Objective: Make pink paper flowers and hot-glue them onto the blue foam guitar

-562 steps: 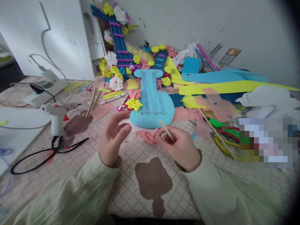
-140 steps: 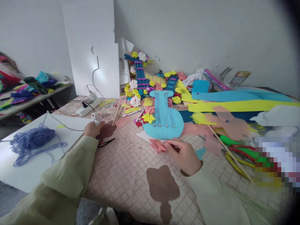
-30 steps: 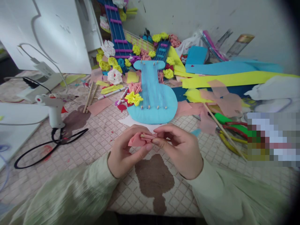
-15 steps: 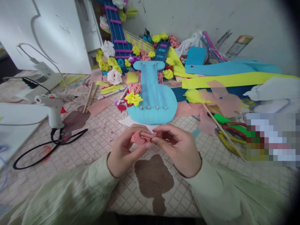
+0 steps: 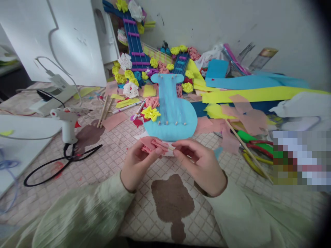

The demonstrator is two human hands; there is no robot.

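My left hand point(image 5: 141, 160) is closed around a folded pink paper flower point(image 5: 152, 145), its thumb pressing from below. Out of the flower's right side runs a thin pale stick point(image 5: 170, 148), pinched between the thumb and fingertips of my right hand point(image 5: 200, 162). Just beyond both hands lies a light-blue guitar-shaped cutout point(image 5: 169, 103) with strings between small pegs. A yellow paper flower point(image 5: 151, 113) and a pink one point(image 5: 152, 102) sit at its left edge.
On the left are a white glue gun point(image 5: 67, 125) with a looped black cable and a power strip point(image 5: 51, 100). At the right lie pliers point(image 5: 254, 165) and a wooden stick point(image 5: 248, 151). Behind, paper strips point(image 5: 258, 93) and a dark-blue guitar shape point(image 5: 136, 44) stand among paper flowers.
My right fingertips have moved slightly away from the pink flower, and more of the thin stick shows between the hands. The whole view has shifted a little.
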